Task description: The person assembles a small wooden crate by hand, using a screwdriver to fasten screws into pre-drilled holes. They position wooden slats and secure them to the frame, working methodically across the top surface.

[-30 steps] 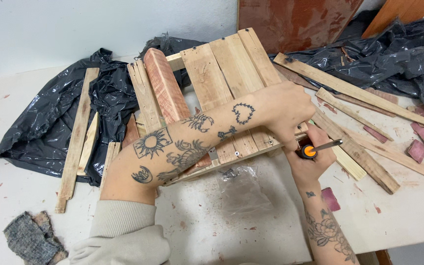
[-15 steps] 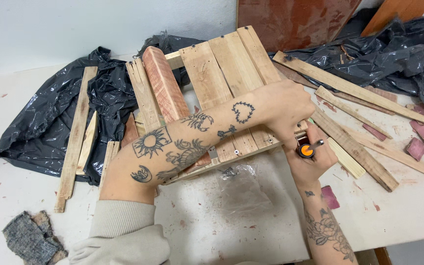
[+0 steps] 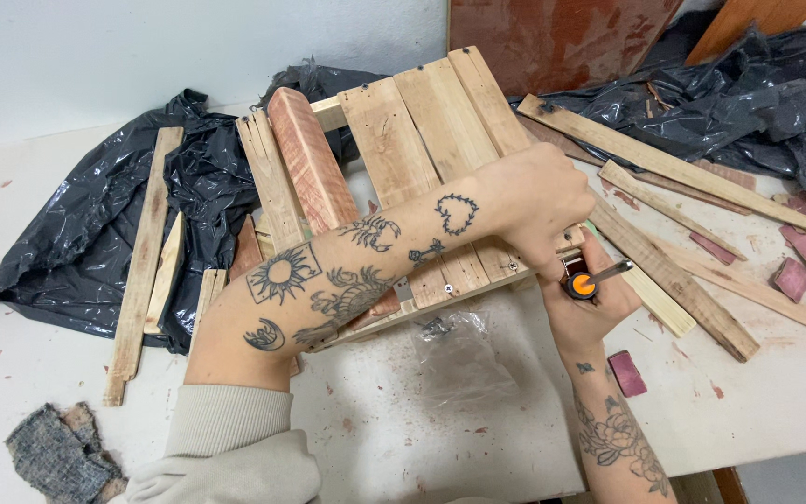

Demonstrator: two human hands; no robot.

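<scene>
- The right hand point(image 3: 582, 308) is wrapped tight around a screwdriver point(image 3: 590, 280) with an orange-and-black handle, its shaft pointing up and to the right at the near corner of the slat panel point(image 3: 403, 159).
- The left hand point(image 3: 529, 201) reaches across and presses, fingers curled shut, on that same corner of the panel, just above the screwdriver.
- The panel lies tilted on the bench point(image 3: 478, 429); it looks stiff, rough, fairly light and splintery, best held by its edge rails.
- A clear plastic bag point(image 3: 459, 355) lies near the panel's front edge; what it holds I cannot tell.
- Loose wood strips point(image 3: 664, 163) and black plastic sheeting point(image 3: 76, 243) lie around; no other container shows.
</scene>
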